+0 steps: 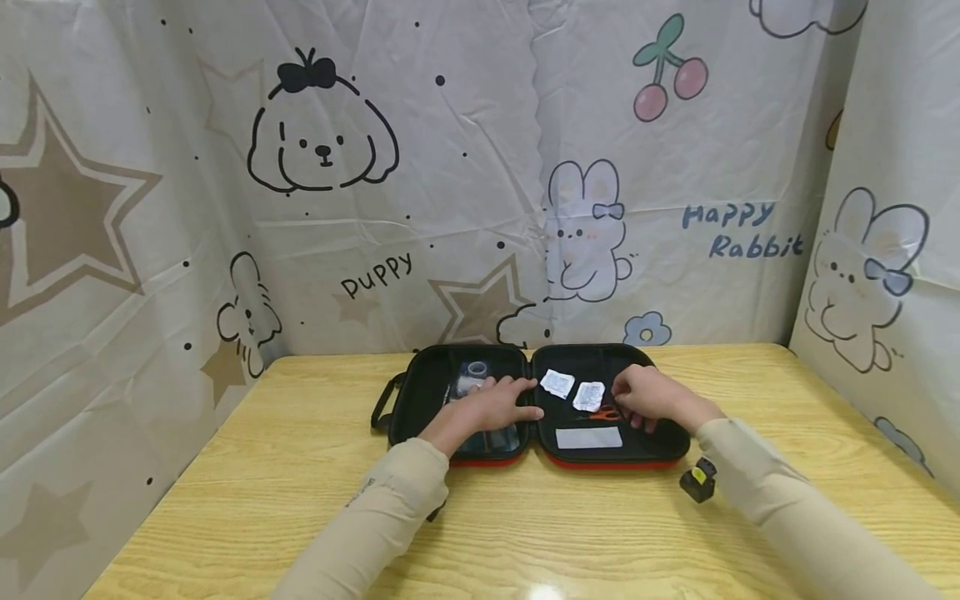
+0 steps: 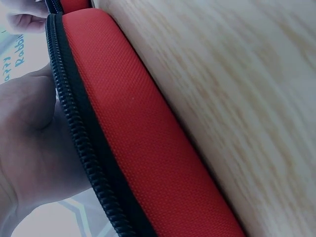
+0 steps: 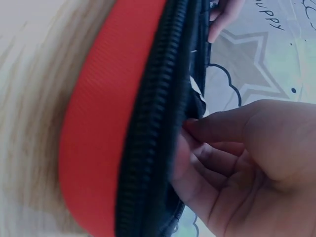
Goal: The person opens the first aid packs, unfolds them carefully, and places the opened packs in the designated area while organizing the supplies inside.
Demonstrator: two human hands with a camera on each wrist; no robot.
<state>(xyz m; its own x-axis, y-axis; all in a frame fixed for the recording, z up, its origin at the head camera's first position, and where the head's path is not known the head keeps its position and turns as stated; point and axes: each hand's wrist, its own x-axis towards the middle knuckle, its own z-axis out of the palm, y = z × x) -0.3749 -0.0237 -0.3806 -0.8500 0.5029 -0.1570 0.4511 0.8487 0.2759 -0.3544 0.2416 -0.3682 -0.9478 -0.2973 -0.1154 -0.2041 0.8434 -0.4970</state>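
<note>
A zip-up case with a black inside and red outer shell [image 2: 133,113] lies unfolded on the table. Over its left half [image 1: 427,392] is my left hand [image 1: 491,407], fingers extended and thumb pointing toward the hinge. Under that hand are a clear bag [image 1: 504,439] and a roll of tape [image 1: 477,367]. In the right half [image 1: 585,360], my right hand [image 1: 647,393] has curled fingers at the orange handles of a pair of scissors [image 1: 606,412] and seems to pinch them. The case wall partly hides these fingertips in the right wrist view.
Two white packets [image 1: 557,383] and a white strip [image 1: 588,437] lie in the right half. A carry handle [image 1: 384,402] sticks out at left. A small black device [image 1: 699,480] shows by the right wrist. Printed curtains [image 1: 465,167] stand behind the wooden table [image 1: 300,433].
</note>
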